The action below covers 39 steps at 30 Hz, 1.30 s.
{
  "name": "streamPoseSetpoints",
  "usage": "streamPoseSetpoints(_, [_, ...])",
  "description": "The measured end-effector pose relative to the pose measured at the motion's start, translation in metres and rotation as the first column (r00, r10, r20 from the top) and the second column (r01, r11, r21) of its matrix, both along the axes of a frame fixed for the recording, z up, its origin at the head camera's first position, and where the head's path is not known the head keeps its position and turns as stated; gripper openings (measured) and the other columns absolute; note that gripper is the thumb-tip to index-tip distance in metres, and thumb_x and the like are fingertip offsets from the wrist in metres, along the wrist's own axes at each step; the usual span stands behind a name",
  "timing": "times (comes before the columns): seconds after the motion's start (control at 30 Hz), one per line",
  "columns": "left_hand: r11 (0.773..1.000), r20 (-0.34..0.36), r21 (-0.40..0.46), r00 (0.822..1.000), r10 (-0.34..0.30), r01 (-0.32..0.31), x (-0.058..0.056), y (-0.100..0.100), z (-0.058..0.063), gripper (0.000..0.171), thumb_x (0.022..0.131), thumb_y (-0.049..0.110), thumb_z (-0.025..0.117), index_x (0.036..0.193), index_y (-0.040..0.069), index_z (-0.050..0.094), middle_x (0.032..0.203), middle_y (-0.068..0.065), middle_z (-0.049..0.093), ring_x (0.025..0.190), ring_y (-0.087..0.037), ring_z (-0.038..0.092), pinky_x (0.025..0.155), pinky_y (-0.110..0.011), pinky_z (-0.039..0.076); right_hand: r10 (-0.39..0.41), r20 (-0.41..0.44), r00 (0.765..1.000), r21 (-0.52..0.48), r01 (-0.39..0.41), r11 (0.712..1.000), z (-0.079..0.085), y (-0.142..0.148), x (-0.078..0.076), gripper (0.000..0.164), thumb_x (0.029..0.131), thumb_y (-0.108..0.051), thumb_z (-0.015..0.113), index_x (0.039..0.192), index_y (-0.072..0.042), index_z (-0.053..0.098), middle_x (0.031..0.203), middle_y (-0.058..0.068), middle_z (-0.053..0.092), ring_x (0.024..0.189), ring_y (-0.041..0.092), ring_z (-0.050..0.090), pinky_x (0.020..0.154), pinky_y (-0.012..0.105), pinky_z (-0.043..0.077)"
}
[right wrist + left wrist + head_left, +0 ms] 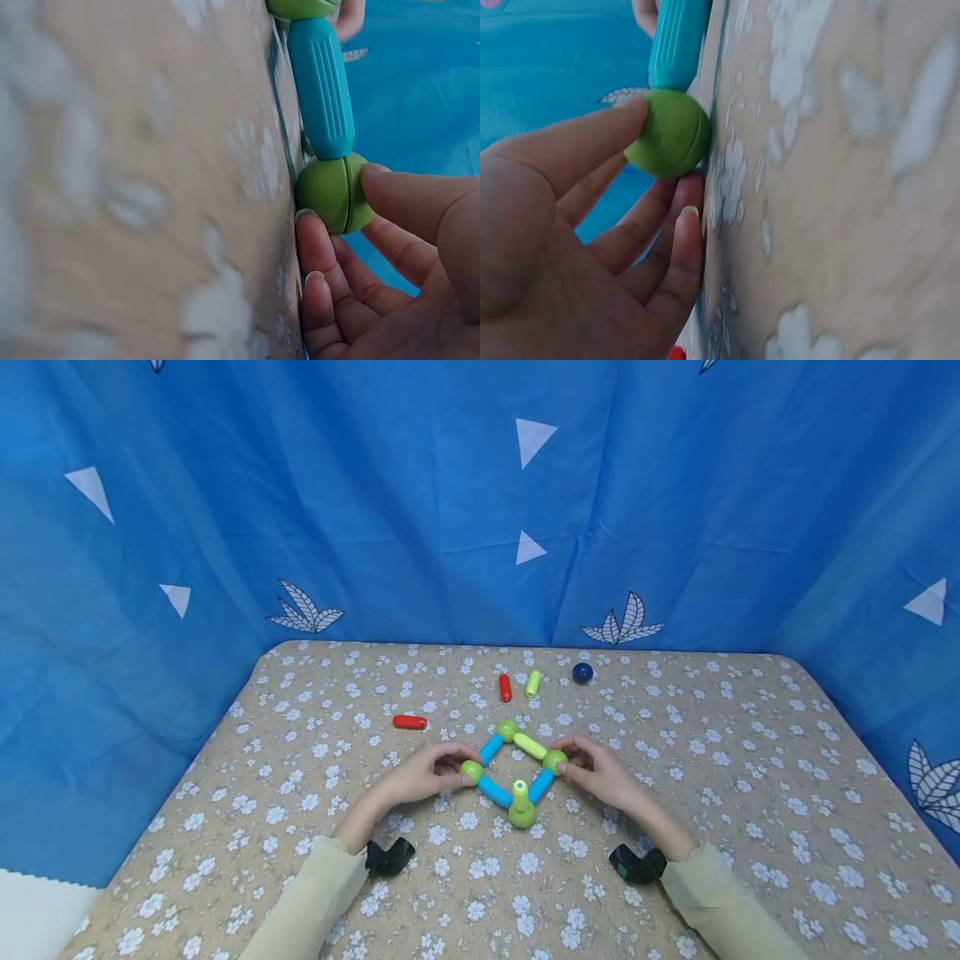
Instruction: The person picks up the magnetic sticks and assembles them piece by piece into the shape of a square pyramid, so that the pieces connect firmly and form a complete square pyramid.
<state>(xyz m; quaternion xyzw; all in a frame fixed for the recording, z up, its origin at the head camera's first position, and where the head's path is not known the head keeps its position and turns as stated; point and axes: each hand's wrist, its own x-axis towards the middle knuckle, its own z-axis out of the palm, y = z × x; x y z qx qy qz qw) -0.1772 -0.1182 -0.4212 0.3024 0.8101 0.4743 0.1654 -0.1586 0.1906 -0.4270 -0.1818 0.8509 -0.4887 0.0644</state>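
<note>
Ball-and-stick frame (495, 791) lies mid bench (712, 760), one stick (521, 795) standing on its near ball (522, 816). Left hand (420, 775) pinches the left ball (471, 772); right hand (603, 774) pinches the right ball (556, 762). Judged light, stiff, slightly slippery; joints may pivot or part. Best hold: opposite balls.

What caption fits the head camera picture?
Left hand and right hand pinch opposite green balls of a diamond frame.

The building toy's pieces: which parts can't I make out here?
Left wrist: red piece, cut off by the bottom edge; blue rod, cut off by the top edge.
Right wrist: upper green ball, cut off by the top edge.
Head: detail atop the upright yellow-green rod, too small.
</note>
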Motion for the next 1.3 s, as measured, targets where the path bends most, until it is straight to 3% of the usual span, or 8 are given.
streamPoseSetpoints(0.3, [0.996,0.004,0.004,0.996,-0.094,0.094,0.011,0.011,0.0,0.028,0.089,0.01,0.066,0.116,0.008,0.063,0.102,0.0,0.062,0.091,-0.015,0.059,0.077,-0.03,0.05,0.009,0.041,0.999,-0.032,-0.008,0.999,-0.001,0.003,-0.025,0.031,0.095,-0.009,0.056,0.123,0.003,0.056,0.112,0.017,0.058,0.077,0.02,0.053,0.06,0.029,0.045])
streamPoseSetpoints(0.6, [0.997,-0.012,-0.003,0.997,-0.082,0.082,0.012,0.016,0.0,0.028,0.088,0.009,0.066,0.116,0.009,0.064,0.098,0.003,0.062,0.089,-0.013,0.059,0.076,-0.029,0.051,0.004,0.074,0.997,-0.088,0.002,0.996,0.016,-0.002,-0.019,0.033,0.096,-0.003,0.052,0.126,0.009,0.051,0.108,0.022,0.057,0.078,0.032,0.054,0.06,0.034,0.046])
streamPoseSetpoints(0.77, [0.987,0.016,-0.004,0.987,-0.161,0.161,0.005,0.012,0.003,0.029,0.091,0.011,0.063,0.119,0.007,0.062,0.105,0.001,0.063,0.094,-0.014,0.059,0.08,-0.029,0.049,-0.015,0.076,0.997,-0.087,0.021,0.996,0.004,0.001,-0.024,0.033,0.096,-0.007,0.053,0.127,0.005,0.052,0.109,0.019,0.057,0.077,0.026,0.055,0.06,0.032,0.046])
streamPoseSetpoints(0.83, [0.984,0.049,-0.006,0.983,-0.177,0.178,-0.004,0.008,0.01,0.03,0.092,0.012,0.062,0.121,0.005,0.061,0.109,-0.003,0.063,0.098,-0.016,0.059,0.085,-0.03,0.048,-0.026,0.072,0.997,-0.082,0.031,0.996,-0.004,0.003,-0.028,0.035,0.096,-0.011,0.055,0.128,0.002,0.053,0.111,0.016,0.057,0.076,0.023,0.055,0.059,0.031,0.045])
streamPoseSetpoints(0.9, [0.991,0.08,0.011,0.987,-0.136,0.136,-0.018,0.005,0.018,0.033,0.092,0.013,0.061,0.123,0.001,0.058,0.113,-0.008,0.061,0.101,-0.018,0.057,0.088,-0.032,0.046,-0.036,0.067,0.997,-0.068,0.041,0.997,-0.007,0.004,-0.029,0.036,0.096,-0.015,0.056,0.128,0.0,0.054,0.113,0.016,0.057,0.076,0.022,0.055,0.06,0.03,0.045])
streamPoseSetpoints(1.0, [0.994,0.14,0.109,0.99,0.015,-0.03,-0.047,0.008,0.027,0.038,0.092,0.013,0.061,0.126,-0.001,0.054,0.118,-0.016,0.058,0.105,-0.022,0.055,0.092,-0.038,0.044,-0.065,0.075,0.995,-0.056,0.069,0.996,-0.009,0.004,-0.03,0.036,0.095,-0.018,0.058,0.127,-0.004,0.056,0.113,0.013,0.057,0.076,0.022,0.054,0.06,0.029,0.045])
streamPoseSetpoints(1.13, [0.955,0.215,0.216,0.964,0.155,-0.201,-0.087,0.027,0.026,0.042,0.092,0.009,0.059,0.132,0.001,0.048,0.127,-0.019,0.052,0.111,-0.026,0.051,0.095,-0.043,0.04,-0.086,0.088,0.992,-0.051,0.091,0.995,-0.01,0.004,-0.03,0.035,0.094,-0.019,0.059,0.127,-0.005,0.057,0.114,0.013,0.058,0.077,0.022,0.055,0.063,0.029,0.046])
streamPoseSetpoints(1.3, [0.968,0.164,0.084,0.961,0.222,-0.238,-0.119,0.054,0.023,0.052,0.092,0.015,0.061,0.139,0.003,0.042,0.129,-0.016,0.049,0.116,-0.028,0.046,0.093,-0.039,0.042,-0.082,0.079,0.994,-0.056,0.086,0.995,-0.009,0.004,-0.031,0.036,0.095,-0.019,0.058,0.127,-0.004,0.056,0.115,0.015,0.057,0.079,0.021,0.056,0.065,0.03,0.048])
